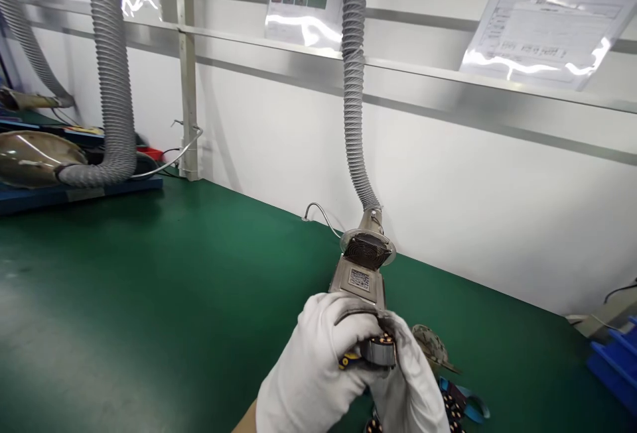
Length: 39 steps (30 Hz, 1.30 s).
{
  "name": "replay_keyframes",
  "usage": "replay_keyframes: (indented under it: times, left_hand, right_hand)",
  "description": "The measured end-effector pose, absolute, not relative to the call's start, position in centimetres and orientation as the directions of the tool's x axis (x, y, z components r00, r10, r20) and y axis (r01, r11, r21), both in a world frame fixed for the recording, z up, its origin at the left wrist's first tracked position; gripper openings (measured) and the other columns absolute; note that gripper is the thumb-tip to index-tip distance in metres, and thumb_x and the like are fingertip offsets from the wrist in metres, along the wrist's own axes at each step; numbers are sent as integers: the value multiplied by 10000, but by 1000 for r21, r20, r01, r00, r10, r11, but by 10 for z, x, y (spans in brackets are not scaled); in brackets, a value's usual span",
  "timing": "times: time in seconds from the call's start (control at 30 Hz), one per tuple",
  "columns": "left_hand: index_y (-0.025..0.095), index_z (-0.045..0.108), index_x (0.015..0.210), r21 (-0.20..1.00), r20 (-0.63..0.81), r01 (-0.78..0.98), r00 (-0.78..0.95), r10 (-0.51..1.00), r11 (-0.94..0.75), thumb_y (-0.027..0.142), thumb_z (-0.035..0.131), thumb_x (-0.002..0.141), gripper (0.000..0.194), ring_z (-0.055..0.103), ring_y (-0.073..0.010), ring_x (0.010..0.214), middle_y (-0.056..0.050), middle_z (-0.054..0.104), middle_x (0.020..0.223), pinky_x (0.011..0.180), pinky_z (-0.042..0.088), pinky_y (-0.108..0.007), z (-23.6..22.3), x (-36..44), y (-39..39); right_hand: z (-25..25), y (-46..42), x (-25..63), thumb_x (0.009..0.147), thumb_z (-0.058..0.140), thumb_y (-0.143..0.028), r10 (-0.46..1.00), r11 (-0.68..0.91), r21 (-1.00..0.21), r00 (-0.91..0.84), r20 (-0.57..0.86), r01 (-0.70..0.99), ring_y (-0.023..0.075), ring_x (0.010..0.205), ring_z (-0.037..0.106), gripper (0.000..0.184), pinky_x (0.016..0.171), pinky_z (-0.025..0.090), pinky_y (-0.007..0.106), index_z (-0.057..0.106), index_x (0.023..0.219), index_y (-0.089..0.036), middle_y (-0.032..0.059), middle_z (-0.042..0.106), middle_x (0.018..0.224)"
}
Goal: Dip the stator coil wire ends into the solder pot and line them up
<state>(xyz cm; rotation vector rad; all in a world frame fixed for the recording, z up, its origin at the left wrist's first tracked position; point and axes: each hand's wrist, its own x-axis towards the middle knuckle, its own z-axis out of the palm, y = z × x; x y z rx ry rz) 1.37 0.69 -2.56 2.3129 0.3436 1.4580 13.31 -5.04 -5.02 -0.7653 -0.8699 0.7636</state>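
Note:
Both hands wear white gloves and meet low in the middle of the head view. A small round dark grey part point(381, 352) with copper-coloured spots on its top sits between them. My left hand point(313, 363) has its fingers closed around the left side of this part. On the other side, my right hand point(411, 376) is closed against it, with its fingertips partly hidden. A small yellow and dark piece point(348, 360) shows under the left fingers; its kind is unclear. Just beyond the hands stands a metal box point(355, 280) with a label plate.
A grey ridged hose point(354, 75) comes down to a hood with a dark grille point(367, 250). Right of my hands lie a round mottled object point(430, 343) and dark copper-spotted parts by a blue strip point(472, 403). Blue bins point(617, 360) stand far right on the green table point(174, 307).

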Motion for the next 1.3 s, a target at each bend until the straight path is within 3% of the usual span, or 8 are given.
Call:
replay_keyframes:
  times: [0.13, 0.3, 0.5, 0.57, 0.77, 0.93, 1.1, 1.3]
  left_hand:
    - [239, 527, 958, 449, 791, 7, 463, 401, -894, 120, 747, 689, 368, 555, -205, 972, 0, 631, 1006, 863, 407, -372, -24, 11, 8]
    - [207, 545, 908, 313, 848, 34, 440, 295, -949, 161, 631, 795, 149, 577, -157, 930, 10, 657, 956, 837, 416, -325, -19, 11, 4]
    - [182, 566, 853, 105, 917, 134, 371, 149, -985, 76, 498, 801, 136, 607, -160, 840, 4, 687, 917, 765, 414, -334, -16, 14, 5]
    - [174, 571, 853, 107, 922, 145, 356, 153, -984, 64, 512, 774, 148, 606, -170, 831, -9, 686, 903, 759, 411, -337, -17, 14, 7]
    - [182, 560, 935, 255, 907, 91, 321, 271, -963, 66, 538, 771, 202, 593, -182, 888, -27, 665, 976, 796, 423, -329, -23, 13, 4]
    - [249, 573, 1004, 538, 758, -88, 485, 436, -838, 132, 692, 738, 314, 581, -184, 941, -15, 635, 1056, 825, 451, -290, -23, 11, 6]
    - [209, 622, 845, 672, 729, -302, 428, 534, -676, 141, 529, 843, 116, 594, -177, 919, -27, 659, 924, 865, 456, -284, -26, 12, 13]
    - [209, 622, 891, 842, 537, -210, 401, 742, -496, 213, 553, 828, 93, 588, -174, 946, -30, 631, 980, 842, 465, -243, -22, 2, 16]
  right_hand:
    - [-42, -62, 132, 664, 771, -368, 687, 591, -807, 526, 502, -1, 210, 879, 638, 244, 768, 529, 304, 706, 867, -253, 54, 685, 922]
    - [-39, -62, 129, 741, 721, -300, 567, 634, -752, 552, 611, 181, 160, 775, 633, 58, 703, 527, 251, 708, 728, -245, 25, 671, 808]
    - [-44, -55, 145, 694, 744, -373, 739, 640, -643, 564, 367, -420, 146, 704, 646, 127, 694, 546, 281, 700, 691, -255, -14, 663, 700]
    - [-47, -55, 149, 675, 755, -375, 752, 620, -625, 587, 301, -474, 160, 778, 657, 119, 762, 543, 309, 704, 716, -275, -19, 690, 772]
    - [-49, -52, 133, 590, 816, -310, 839, 470, -812, 461, 289, -346, 269, 863, 655, 345, 809, 523, 423, 709, 904, -214, 85, 708, 920]
    - [-53, -44, 124, 604, 809, -359, 832, 465, -767, 515, 207, -443, 248, 892, 654, 317, 845, 511, 407, 716, 882, -238, 79, 712, 932]
    - [-67, -41, 130, 541, 845, -326, 878, 415, -772, 436, 201, -481, 226, 823, 673, 372, 763, 546, 354, 719, 882, -245, 68, 720, 890]
    - [-51, -53, 133, 616, 770, -481, 942, 283, -753, 321, 100, -594, 265, 796, 668, 368, 734, 551, 451, 715, 875, -225, 95, 716, 854]
